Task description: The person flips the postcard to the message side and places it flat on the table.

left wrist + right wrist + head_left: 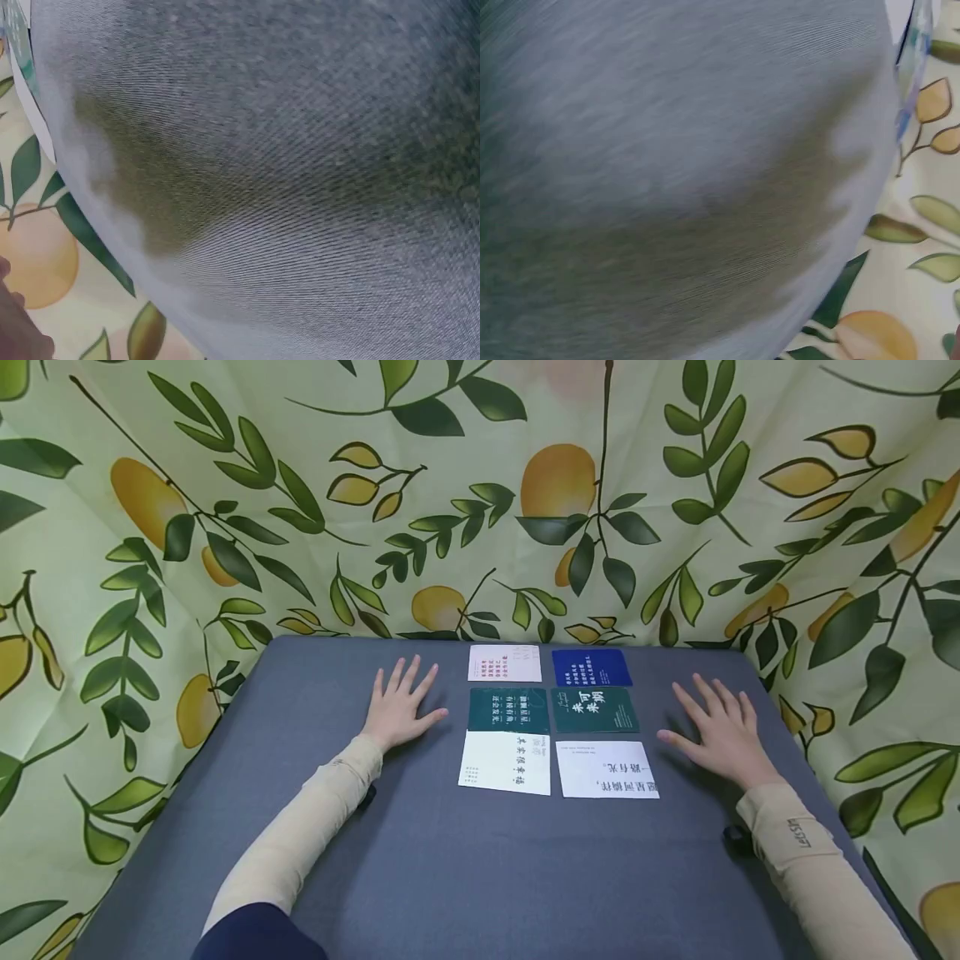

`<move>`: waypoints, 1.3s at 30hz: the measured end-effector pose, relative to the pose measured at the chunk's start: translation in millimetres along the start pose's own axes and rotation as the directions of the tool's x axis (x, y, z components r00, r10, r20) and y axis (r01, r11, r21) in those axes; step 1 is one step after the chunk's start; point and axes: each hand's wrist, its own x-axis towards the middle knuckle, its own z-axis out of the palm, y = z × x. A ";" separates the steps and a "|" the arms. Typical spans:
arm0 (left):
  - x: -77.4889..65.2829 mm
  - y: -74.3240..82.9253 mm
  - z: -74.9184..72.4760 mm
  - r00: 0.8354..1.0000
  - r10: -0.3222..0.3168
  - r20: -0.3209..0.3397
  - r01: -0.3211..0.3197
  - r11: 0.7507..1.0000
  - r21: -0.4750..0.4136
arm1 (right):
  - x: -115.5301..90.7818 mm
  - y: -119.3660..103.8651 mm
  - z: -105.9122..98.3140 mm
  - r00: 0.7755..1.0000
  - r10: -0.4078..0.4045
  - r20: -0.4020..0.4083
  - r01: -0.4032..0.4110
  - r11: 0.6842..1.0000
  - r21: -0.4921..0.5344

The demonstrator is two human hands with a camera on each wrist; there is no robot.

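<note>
Six printed cards lie in two columns of three on a grey cloth-covered table. At the back are a pale pink card (505, 663) and a blue card (592, 667). Two dark green cards, one left (508, 710) and one right (596, 710), make up the middle row. In front lie a white card (495, 764) and a second white card (607, 768). My left hand (399, 706), fingers spread, is left of the cards and holds nothing. To their right, my right hand (720, 735) is spread too, with a shadow beneath it.
The grey table (480, 885) extends around the cards towards me. A curtain (465, 552) printed with leaves and yellow fruit hangs behind the table and along both sides. Mostly tablecloth and hand shadows fill both wrist views.
</note>
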 end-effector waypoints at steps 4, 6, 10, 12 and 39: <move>-1.5 1.1 -4.6 0.998 0.036 -0.052 -0.036 0.999 -0.006 | 5.9 -12.2 -5.2 0.997 -0.040 -0.064 0.042 0.999 0.030; -1.6 2.6 -8.6 0.994 0.053 -0.091 -0.054 0.998 -0.012 | 9.6 -19.6 -8.1 0.994 -0.062 -0.092 0.066 0.997 0.049; 3.5 9.4 -19.0 0.983 0.062 -0.172 -0.072 0.996 -0.055 | 18.1 -36.3 -15.5 0.987 -0.091 -0.130 0.104 0.990 0.097; 9.0 15.0 -24.6 0.978 0.056 -0.201 -0.075 0.993 -0.087 | 24.5 -46.8 -20.2 0.987 -0.095 -0.131 0.112 0.985 0.129; 92.0 60.0 -26.6 0.963 -0.237 0.127 0.262 0.731 -0.630 | 151.6 -148.5 33.3 0.975 0.192 0.112 -0.215 0.689 0.692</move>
